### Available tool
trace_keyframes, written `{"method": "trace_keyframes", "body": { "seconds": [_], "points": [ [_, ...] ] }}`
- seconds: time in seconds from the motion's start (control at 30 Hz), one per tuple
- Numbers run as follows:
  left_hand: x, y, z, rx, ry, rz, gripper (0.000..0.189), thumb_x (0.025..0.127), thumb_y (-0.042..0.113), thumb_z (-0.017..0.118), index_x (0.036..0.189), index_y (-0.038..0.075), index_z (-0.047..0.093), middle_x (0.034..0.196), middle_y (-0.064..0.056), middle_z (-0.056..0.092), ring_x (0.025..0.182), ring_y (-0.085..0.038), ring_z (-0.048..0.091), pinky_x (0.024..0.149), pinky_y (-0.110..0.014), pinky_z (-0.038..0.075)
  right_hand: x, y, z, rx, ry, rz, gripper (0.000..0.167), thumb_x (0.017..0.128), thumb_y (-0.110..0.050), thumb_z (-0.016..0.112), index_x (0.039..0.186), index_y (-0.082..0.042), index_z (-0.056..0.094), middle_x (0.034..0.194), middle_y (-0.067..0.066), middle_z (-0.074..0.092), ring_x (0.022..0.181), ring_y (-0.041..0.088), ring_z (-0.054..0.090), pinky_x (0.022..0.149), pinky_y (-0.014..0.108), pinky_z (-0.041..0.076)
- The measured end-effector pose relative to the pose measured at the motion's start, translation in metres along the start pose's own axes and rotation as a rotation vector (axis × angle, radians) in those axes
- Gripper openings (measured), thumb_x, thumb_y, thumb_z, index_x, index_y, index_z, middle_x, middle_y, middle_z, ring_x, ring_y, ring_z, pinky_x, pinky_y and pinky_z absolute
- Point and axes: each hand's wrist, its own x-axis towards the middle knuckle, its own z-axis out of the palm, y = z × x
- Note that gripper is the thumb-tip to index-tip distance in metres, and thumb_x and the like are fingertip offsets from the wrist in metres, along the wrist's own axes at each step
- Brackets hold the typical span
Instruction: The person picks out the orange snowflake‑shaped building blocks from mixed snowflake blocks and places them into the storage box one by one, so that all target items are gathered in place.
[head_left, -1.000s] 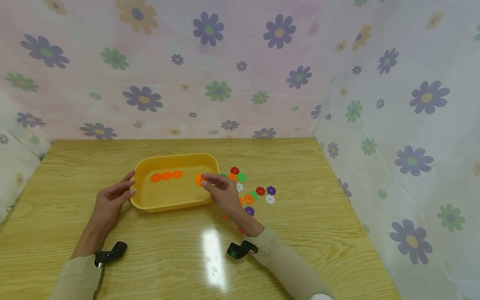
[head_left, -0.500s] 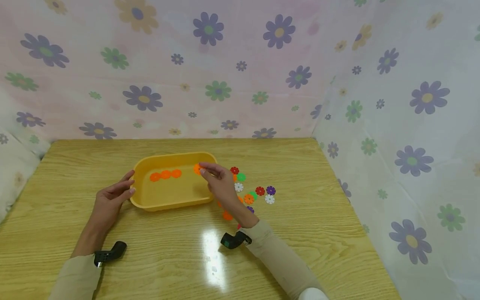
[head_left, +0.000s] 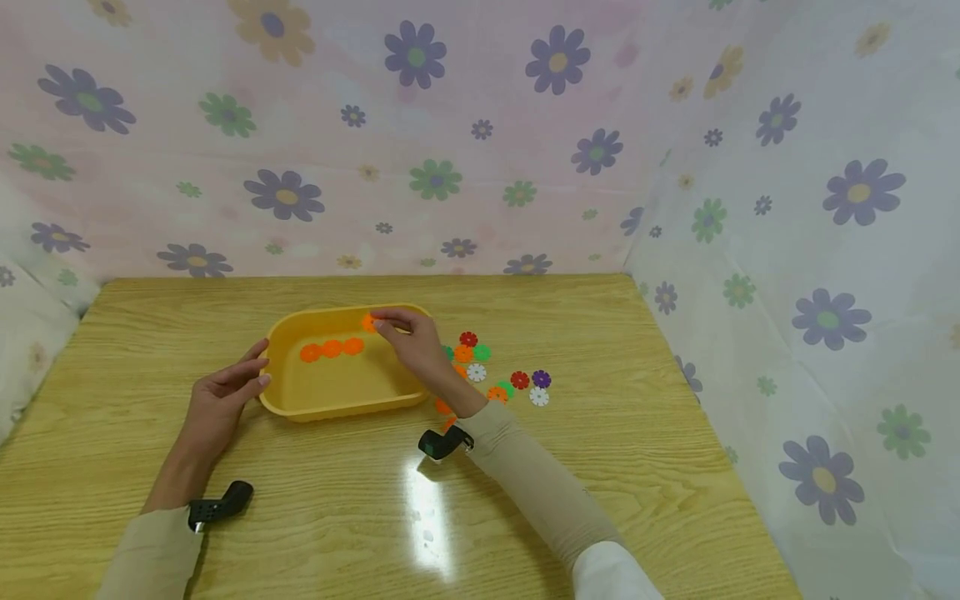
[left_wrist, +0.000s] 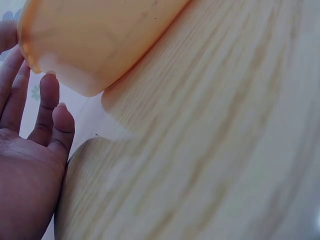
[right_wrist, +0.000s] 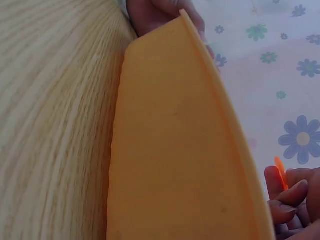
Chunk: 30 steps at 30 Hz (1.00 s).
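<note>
A yellow plastic basin [head_left: 347,408] sits on the table. My left hand [head_left: 219,404] holds its left end, thumb and fingertips at the rim. Inside, three orange flower-shaped discs [head_left: 332,349] lie in a row on the basin's floor. My right hand [head_left: 416,342] pinches another orange disc [head_left: 370,322] between thumb and index finger, over the basin near its back wall. In the right wrist view this disc [right_wrist: 281,172] stands on edge between the fingertips, above the rim. The left wrist view shows my left hand [left_wrist: 30,150] beside the basin's outer wall [left_wrist: 95,45].
Several loose notched discs in red, green, white, purple and orange, among them a red disc [head_left: 520,380] and a white disc [head_left: 539,396], lie right of the basin. My right forearm partly covers them. Flower-patterned cloth [head_left: 480,167] stands behind the wooden table [head_left: 300,500].
My right hand has moved left and back over the basin with the orange disc, toward the back wall. More loose discs show behind it. My left hand stays at the basin's left end.
</note>
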Motion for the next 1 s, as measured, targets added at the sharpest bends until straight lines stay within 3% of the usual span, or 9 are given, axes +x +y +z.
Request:
{"method": "trace_keyframes", "body": {
  "seconds": [0.07,0.1,0.2,0.27,0.4,0.53,0.67,0.77,1.0],
  "points": [
    [0.0,0.0,0.0,0.004,-0.002,0.004,0.029,0.097,-0.017,0.054,0.12,-0.01,0.069,0.14,0.007,0.064,0.137,0.001,0.05,0.103,-0.014,0.047,0.005,0.001,0.003,-0.052,-0.001,-0.015,0.028,0.105,-0.01,0.058,0.129,-0.001,0.068,0.132,0.016,0.066,0.112,0.019,0.065,0.077,0.018,0.052],
    [0.001,0.0,0.0,0.004,-0.002,0.004,0.029,0.097,-0.017,0.054,0.12,-0.01,0.069,0.139,0.007,0.064,0.137,0.001,0.05,0.103,-0.014,0.047,0.006,0.002,0.004,-0.074,-0.005,-0.015,0.027,0.104,-0.009,0.058,0.127,-0.001,0.069,0.131,0.015,0.067,0.115,0.023,0.065,0.077,0.02,0.053],
    [0.001,0.0,0.0,-0.001,-0.002,0.003,0.028,0.097,-0.017,0.054,0.12,-0.011,0.069,0.139,0.007,0.065,0.136,0.0,0.05,0.103,-0.014,0.047,0.009,0.005,0.006,-0.115,-0.026,0.014,0.025,0.104,-0.007,0.058,0.124,0.0,0.07,0.128,0.016,0.069,0.115,0.034,0.064,0.065,0.025,0.051],
    [0.002,0.0,0.001,-0.006,-0.003,0.003,0.028,0.097,-0.017,0.054,0.12,-0.011,0.069,0.139,0.006,0.065,0.136,0.0,0.051,0.103,-0.014,0.047,0.01,0.006,0.007,-0.121,-0.043,0.051,0.024,0.104,-0.006,0.058,0.123,0.0,0.071,0.128,0.017,0.068,0.106,0.036,0.065,0.06,0.023,0.048],
    [0.003,0.0,0.001,-0.018,-0.001,0.004,0.028,0.097,-0.017,0.054,0.12,-0.012,0.068,0.138,0.005,0.065,0.136,0.0,0.051,0.103,-0.014,0.047,0.012,0.01,0.007,-0.134,-0.053,0.119,0.024,0.104,-0.004,0.056,0.122,0.001,0.071,0.126,0.017,0.068,0.073,0.028,0.056,0.053,0.02,0.041],
    [0.002,-0.001,0.001,-0.024,0.002,0.004,0.029,0.096,-0.018,0.054,0.12,-0.011,0.069,0.138,0.005,0.066,0.136,0.0,0.051,0.103,-0.015,0.047,0.012,0.013,0.008,-0.188,-0.037,0.179,0.023,0.102,-0.003,0.057,0.119,0.0,0.072,0.119,0.015,0.071,0.059,0.013,0.048,0.051,0.019,0.041],
    [0.002,-0.002,0.0,-0.023,0.002,-0.002,0.029,0.096,-0.018,0.054,0.12,-0.01,0.069,0.138,0.005,0.066,0.136,0.0,0.051,0.104,-0.014,0.047,0.01,0.014,0.01,-0.265,-0.009,0.222,0.02,0.101,-0.003,0.06,0.114,0.0,0.074,0.108,0.014,0.073,0.057,0.011,0.049,0.052,0.019,0.042],
    [0.001,-0.002,0.0,-0.027,0.0,-0.003,0.029,0.096,-0.018,0.054,0.12,-0.01,0.07,0.138,0.005,0.065,0.136,0.0,0.051,0.104,-0.014,0.046,0.01,0.015,0.012,-0.318,0.013,0.249,0.016,0.099,-0.004,0.063,0.109,0.0,0.075,0.102,0.013,0.072,0.065,0.011,0.052,0.057,0.018,0.043],
    [0.002,-0.001,0.001,-0.034,0.004,0.007,0.029,0.096,-0.018,0.054,0.119,-0.011,0.07,0.138,0.004,0.066,0.136,-0.001,0.052,0.104,-0.014,0.046,0.016,0.018,0.014,-0.397,0.003,0.266,0.013,0.095,-0.007,0.07,0.104,0.0,0.076,0.105,0.013,0.074,0.079,0.012,0.06,0.066,0.017,0.047]
  ]
}}
